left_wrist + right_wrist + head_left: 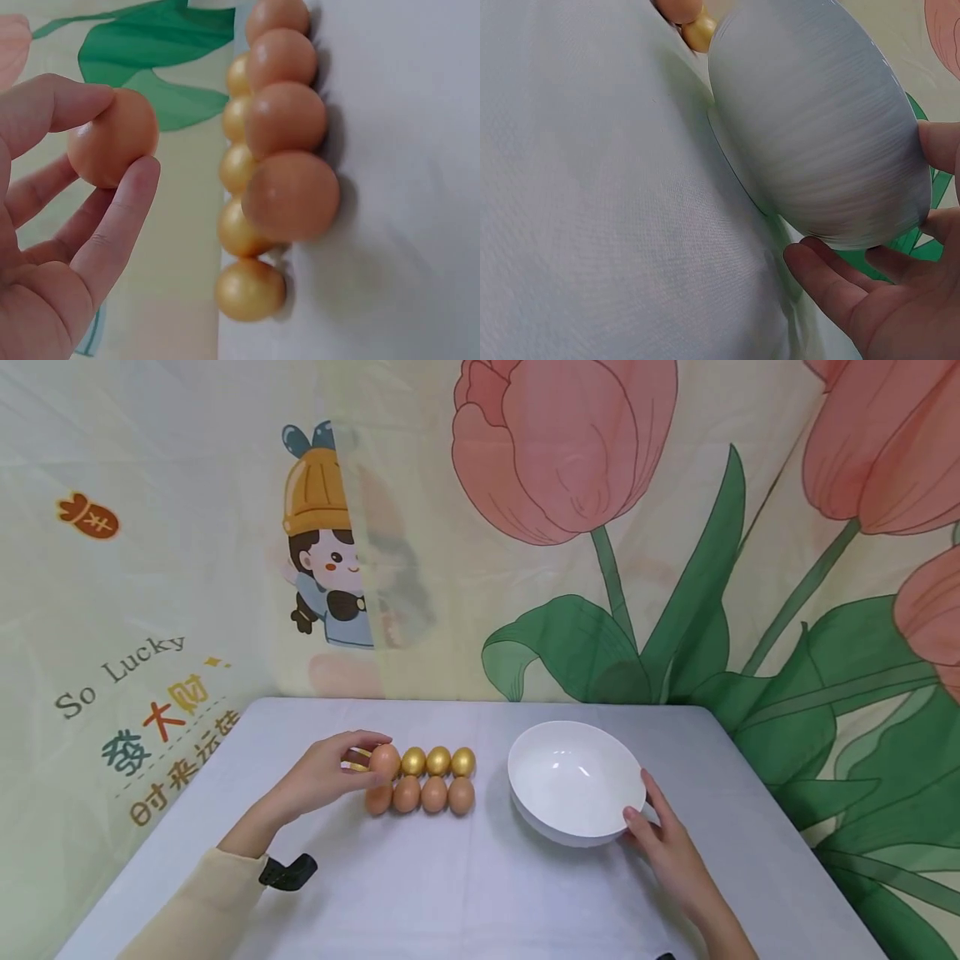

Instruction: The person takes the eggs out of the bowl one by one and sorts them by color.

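My left hand (327, 770) pinches a brown egg (112, 142) between thumb and fingertips, raised over the left end of two egg rows. In the front row stand several brown eggs (433, 794), side by side. Behind them runs a row of gold eggs (438, 761), its left end partly hidden by the held egg and fingers. On the right, my right hand (667, 843) grips a large white bowl (573, 781) at its right side, thumb at the rim and other fingers against the outer wall. The bowl's inside shows only white surface.
A white cloth covers the table (420, 893). Behind it hangs a backdrop (420, 668) printed with tulips and a cartoon figure. A black strap (288, 872) sticks out from the left sleeve (206, 902).
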A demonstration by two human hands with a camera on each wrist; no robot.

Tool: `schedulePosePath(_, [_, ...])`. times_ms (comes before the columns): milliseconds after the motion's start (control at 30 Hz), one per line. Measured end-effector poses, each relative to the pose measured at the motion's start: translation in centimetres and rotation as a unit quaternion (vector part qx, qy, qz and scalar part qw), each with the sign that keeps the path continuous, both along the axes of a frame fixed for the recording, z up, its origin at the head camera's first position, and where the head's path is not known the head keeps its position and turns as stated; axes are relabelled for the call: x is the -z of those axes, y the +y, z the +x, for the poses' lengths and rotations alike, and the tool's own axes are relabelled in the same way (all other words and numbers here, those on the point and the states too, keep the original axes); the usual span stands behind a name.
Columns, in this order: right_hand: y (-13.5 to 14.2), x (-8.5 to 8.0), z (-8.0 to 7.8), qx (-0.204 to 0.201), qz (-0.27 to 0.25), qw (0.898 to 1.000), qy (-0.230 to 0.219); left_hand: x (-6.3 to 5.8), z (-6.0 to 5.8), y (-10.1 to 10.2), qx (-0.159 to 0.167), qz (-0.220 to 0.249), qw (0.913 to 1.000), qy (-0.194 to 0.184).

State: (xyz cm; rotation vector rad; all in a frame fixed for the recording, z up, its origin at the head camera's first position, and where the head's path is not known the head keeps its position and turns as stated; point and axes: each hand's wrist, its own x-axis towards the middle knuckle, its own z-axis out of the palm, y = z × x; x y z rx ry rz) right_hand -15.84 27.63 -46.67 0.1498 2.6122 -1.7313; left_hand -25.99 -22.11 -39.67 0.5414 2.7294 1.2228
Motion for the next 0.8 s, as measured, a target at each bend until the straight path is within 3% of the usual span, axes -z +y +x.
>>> schedulePosePath(567, [0.2,0.1,-0.1,0.0,0.0,1.0,0.003,3.0,0.4,-4.3,-0.018,-0.014,0.9996,0.017])
schedulePosePath(800, [0.2,0.2,-0.1,0.001,-0.001,1.0,0.001,4.0,0.4,-5.0,-0.018,-0.012,0.9998,-0.005])
